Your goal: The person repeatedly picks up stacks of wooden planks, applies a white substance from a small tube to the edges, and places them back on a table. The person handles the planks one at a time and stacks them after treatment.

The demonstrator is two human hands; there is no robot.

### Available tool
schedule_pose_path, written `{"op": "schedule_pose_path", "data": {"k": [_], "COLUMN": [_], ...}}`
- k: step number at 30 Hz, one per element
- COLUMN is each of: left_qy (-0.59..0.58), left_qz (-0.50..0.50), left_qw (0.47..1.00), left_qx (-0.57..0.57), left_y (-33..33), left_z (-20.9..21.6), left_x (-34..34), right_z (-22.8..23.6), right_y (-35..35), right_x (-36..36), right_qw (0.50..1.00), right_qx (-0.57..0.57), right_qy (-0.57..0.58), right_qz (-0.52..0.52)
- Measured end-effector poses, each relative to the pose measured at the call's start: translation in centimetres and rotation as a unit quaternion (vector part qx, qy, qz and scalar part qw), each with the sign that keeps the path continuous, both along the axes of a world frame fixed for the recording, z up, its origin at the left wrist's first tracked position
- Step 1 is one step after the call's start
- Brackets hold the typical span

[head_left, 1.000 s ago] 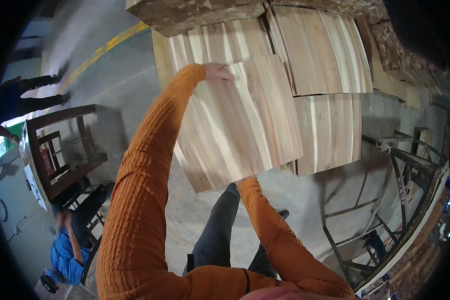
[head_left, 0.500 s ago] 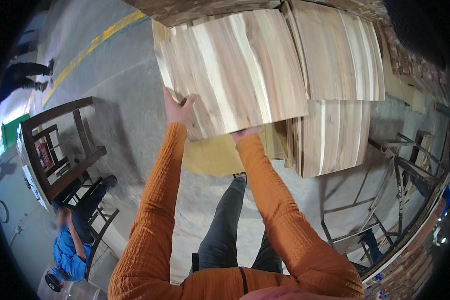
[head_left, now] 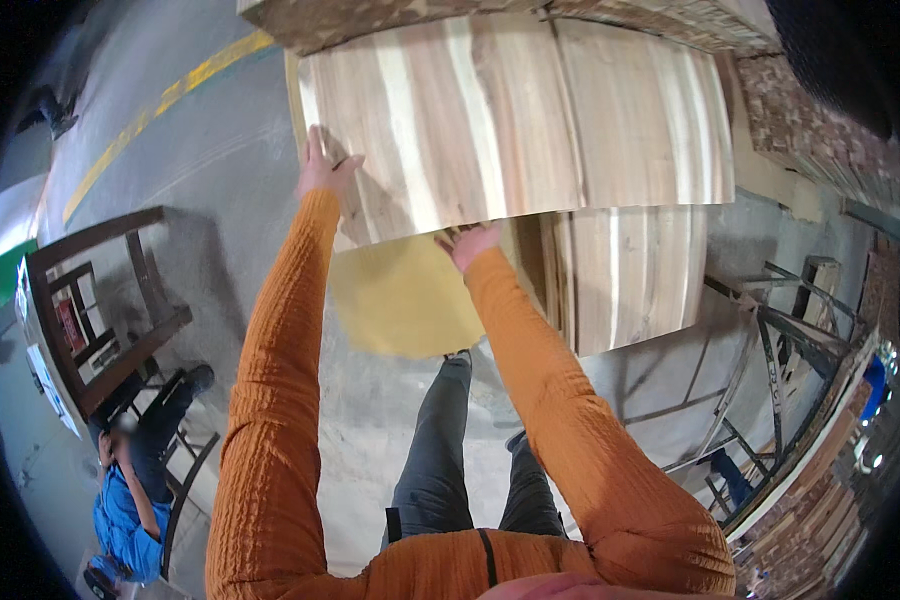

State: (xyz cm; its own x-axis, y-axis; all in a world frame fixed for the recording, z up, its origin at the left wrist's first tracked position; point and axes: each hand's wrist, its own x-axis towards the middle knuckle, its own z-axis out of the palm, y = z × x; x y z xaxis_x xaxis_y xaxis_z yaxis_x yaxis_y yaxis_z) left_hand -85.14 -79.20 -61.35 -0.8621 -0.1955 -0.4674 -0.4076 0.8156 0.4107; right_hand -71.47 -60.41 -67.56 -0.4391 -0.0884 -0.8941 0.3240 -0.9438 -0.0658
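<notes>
Over on the grey concrete floor (head_left: 205, 215), I counted three striped wood tops. One was the left panel (head_left: 430, 130), lying edge to edge with a right-hand panel (head_left: 650, 120); the third topped a lower stack (head_left: 640, 270), just on the near side of that second one. Two bare hands were at the left panel. The left hand (head_left: 327, 175) lay at its left edge, the thumb spread apart from the other fingers over the top face. The right hand (head_left: 473, 247) was at the near edge, and I couldn't tell whether its fingers were clamped there or only touching.

Near that edge showed one yellow sheet (head_left: 405, 310). Behind the panels ran one mottled far pile (head_left: 370, 25), with a second, side pile (head_left: 840, 150) to the right. One yellow line (head_left: 170, 97) crossed the floor. Off to the left stood one dark brown frame (head_left: 135, 348), with one person in blue (head_left: 130, 515) seated nearby. To the right, wood strips (head_left: 820, 525) lay about in numbers I couldn't count.
</notes>
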Motion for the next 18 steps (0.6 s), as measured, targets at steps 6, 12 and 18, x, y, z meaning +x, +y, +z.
{"op": "schedule_pose_path", "data": {"k": [6, 12, 18], "left_qy": [0.199, 0.163, -0.149], "left_qz": [-0.031, -0.222, -0.483], "left_qw": [0.961, 0.944, 0.856], "left_qx": [-0.189, -0.181, -0.105], "left_y": [4.7, 6.2, 13.4], "left_z": [2.4, 3.1, 12.9], "left_x": [3.4, 24.9, 41.3], "right_z": [-1.4, 6.5, 15.6], "right_y": [3.3, 14.4, 21.1], "right_x": [12.8, 34.7, 54.1], "right_qw": [0.889, 0.746, 0.652], "right_qx": [0.241, 0.357, 0.464], "right_qy": [0.056, 0.013, -0.142], "right_qz": [0.386, 0.562, 0.582]}}
